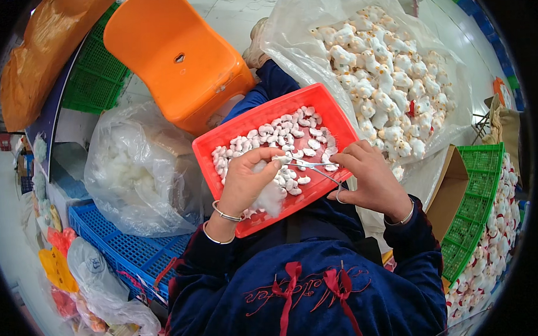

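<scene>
A red plastic tray (332, 109) sits across my lap, holding many small, rounded white fabric pieces (271, 132). Over it, my left hand (248, 179) pinches one small white piece between thumb and fingertips. A fluffy tuft of white stuffing (272, 198) is tucked under the same hand. My right hand (373, 175) grips silvery scissor-handled forceps (309, 165), with the thumb by one ring and the fingers around the other. The forceps' tips reach the piece at my left fingertips; whether they are inside it is hidden.
An orange stool (170, 59) stands beyond the tray. At left, a clear bag of stuffing (127, 167) rests beside a blue crate (135, 247). A large clear bag (293, 25) of small white plush toys (390, 84) lies far right, near a cardboard box (450, 188) and green crate (474, 190).
</scene>
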The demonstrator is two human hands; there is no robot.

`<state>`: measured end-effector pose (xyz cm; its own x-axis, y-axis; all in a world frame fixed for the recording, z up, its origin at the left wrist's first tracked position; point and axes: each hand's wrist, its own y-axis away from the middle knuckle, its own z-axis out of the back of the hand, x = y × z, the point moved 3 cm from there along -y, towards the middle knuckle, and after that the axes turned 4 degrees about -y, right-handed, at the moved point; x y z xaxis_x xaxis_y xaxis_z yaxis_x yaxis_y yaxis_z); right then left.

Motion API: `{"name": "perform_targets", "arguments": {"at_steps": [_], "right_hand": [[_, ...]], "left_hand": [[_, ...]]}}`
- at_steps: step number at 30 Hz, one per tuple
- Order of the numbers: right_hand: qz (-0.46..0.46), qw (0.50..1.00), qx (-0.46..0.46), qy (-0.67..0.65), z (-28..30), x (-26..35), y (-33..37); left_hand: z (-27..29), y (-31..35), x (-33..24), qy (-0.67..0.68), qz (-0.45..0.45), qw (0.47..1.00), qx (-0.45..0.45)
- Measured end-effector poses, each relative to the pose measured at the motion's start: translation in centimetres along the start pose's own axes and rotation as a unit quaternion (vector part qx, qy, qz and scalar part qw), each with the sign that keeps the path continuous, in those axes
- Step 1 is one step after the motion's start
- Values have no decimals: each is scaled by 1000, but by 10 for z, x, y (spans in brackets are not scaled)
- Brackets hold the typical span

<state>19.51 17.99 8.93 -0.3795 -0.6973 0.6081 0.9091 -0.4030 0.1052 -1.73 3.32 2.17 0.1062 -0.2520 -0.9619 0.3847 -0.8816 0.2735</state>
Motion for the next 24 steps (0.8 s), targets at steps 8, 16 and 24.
{"name": "perform_targets", "arguments": {"at_steps": [8, 16, 24], "right_hand": [[10, 1000, 6, 15, -8, -7, 1], [0, 998, 47, 51, -7, 3, 0], [24, 998, -15, 64, -19, 5, -2]], "left_hand": [[2, 2, -3, 0, 6, 1000, -3], [-7, 1, 8, -8, 25, 1000, 12], [-6, -5, 14, 61, 99, 993, -12]]}}
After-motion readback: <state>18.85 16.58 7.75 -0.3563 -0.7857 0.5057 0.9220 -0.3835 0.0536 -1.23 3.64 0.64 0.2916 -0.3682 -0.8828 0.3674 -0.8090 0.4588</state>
